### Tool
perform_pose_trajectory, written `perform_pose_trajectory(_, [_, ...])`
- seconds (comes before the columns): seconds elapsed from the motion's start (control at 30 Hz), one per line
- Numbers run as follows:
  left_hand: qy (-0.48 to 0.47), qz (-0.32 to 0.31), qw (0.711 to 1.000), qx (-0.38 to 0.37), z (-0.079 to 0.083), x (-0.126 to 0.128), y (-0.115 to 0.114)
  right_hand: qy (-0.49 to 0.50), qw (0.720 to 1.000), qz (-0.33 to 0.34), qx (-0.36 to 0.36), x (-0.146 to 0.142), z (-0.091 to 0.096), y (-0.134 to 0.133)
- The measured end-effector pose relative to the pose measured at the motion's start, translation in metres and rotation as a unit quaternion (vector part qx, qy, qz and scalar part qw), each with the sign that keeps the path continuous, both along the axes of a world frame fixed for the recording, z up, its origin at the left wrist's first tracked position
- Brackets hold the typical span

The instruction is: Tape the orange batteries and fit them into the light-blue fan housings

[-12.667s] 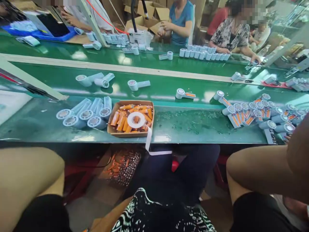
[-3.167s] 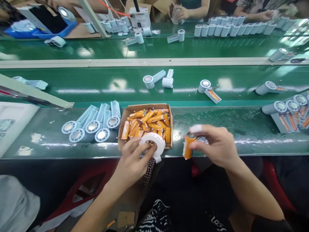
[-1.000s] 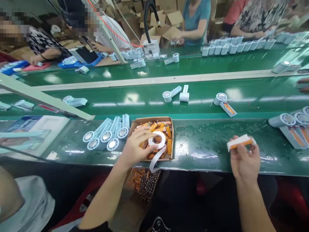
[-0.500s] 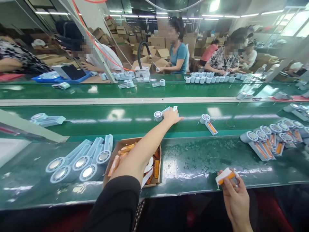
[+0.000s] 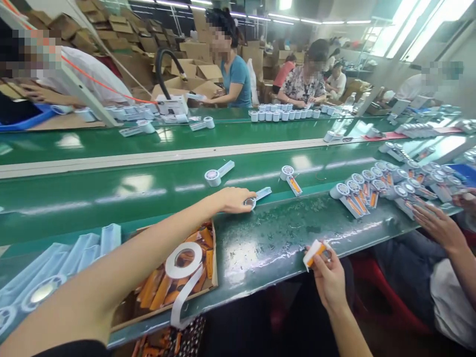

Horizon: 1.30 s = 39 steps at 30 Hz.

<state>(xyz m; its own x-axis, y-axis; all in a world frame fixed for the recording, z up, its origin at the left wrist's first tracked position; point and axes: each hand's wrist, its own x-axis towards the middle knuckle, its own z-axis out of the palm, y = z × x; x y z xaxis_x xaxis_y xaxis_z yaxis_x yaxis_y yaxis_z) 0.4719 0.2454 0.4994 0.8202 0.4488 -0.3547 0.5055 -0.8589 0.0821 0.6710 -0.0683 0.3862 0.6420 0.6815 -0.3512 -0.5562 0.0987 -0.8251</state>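
My left hand (image 5: 236, 199) reaches across to the near edge of the belt. Its fingers close round the round head of a light-blue handheld fan housing (image 5: 264, 192), whose handle points right. Low at the bench edge, my right hand (image 5: 329, 277) pinches an orange battery (image 5: 319, 259) with a piece of white tape (image 5: 312, 252) on it. Below my left forearm, a cardboard box (image 5: 214, 258) holds several orange batteries (image 5: 154, 292). On top of them lies a roll of white tape (image 5: 169, 263), its loose end hanging over the box edge.
Another fan housing (image 5: 213, 177) and one with an orange battery inside (image 5: 287, 173) lie on the green belt (image 5: 178, 191). Several housings (image 5: 89, 243) rest at left, and filled ones (image 5: 351, 198) at right, near a co-worker's hand (image 5: 439, 225). People sit across the line.
My view has turned right. My left hand has come nearer and now grips a fan housing by its head; another lies behind it on the belt. My right hand still holds the battery.
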Motion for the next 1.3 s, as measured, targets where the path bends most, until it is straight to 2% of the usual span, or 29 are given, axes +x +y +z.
perform_pose_trajectory(0.1, [0.054,-0.007,0.995,0.081,-0.002,0.01,-0.017,-0.005,1.0,0.022,0.01,-0.011,0.007,0.008])
perform_pose_trajectory(0.17, [0.076,-0.01,0.992,0.102,-0.003,0.018,-0.025,-0.018,0.999,0.036,0.023,-0.014,0.013,0.012])
perform_pose_trajectory(0.37, [0.086,-0.005,0.991,0.098,-0.012,0.029,-0.03,-0.092,0.989,0.081,0.082,-0.009,0.038,0.028])
perform_pose_trajectory(0.53, [0.064,-0.044,0.993,0.088,-0.017,0.028,-0.026,-0.204,0.962,0.154,0.096,-0.003,0.052,0.064])
perform_pose_trajectory(0.63, [0.063,-0.051,0.993,0.081,-0.018,0.029,-0.021,-0.28,0.939,0.176,0.091,-0.003,0.052,0.099])
perform_pose_trajectory(0.77, [0.08,-0.033,0.995,0.054,-0.018,0.033,-0.004,-0.389,0.898,0.192,0.077,-0.002,0.041,0.147])
perform_pose_trajectory(0.87, [0.084,-0.02,0.996,0.028,-0.014,0.036,0.009,-0.469,0.86,0.19,0.068,-0.001,0.031,0.17])
perform_pose_trajectory(0.93, [0.079,-0.015,0.997,0.016,-0.012,0.037,0.015,-0.499,0.845,0.181,0.069,0.001,0.027,0.176])
perform_pose_trajectory(1.07, [0.061,-0.007,0.998,0.004,-0.01,0.037,0.019,-0.503,0.844,0.17,0.079,0.002,0.025,0.177])
perform_pose_trajectory(1.23, [0.036,-0.001,0.999,0.01,-0.012,0.035,0.012,-0.383,0.908,0.115,0.125,-0.003,0.025,0.181])
perform_pose_trajectory(1.27, [0.032,0.001,0.999,0.011,-0.013,0.034,0.011,-0.392,0.905,0.115,0.117,-0.004,0.025,0.182])
perform_pose_trajectory(1.3, [0.028,0.003,1.0,0.011,-0.014,0.034,0.009,-0.427,0.89,0.128,0.098,-0.004,0.024,0.182])
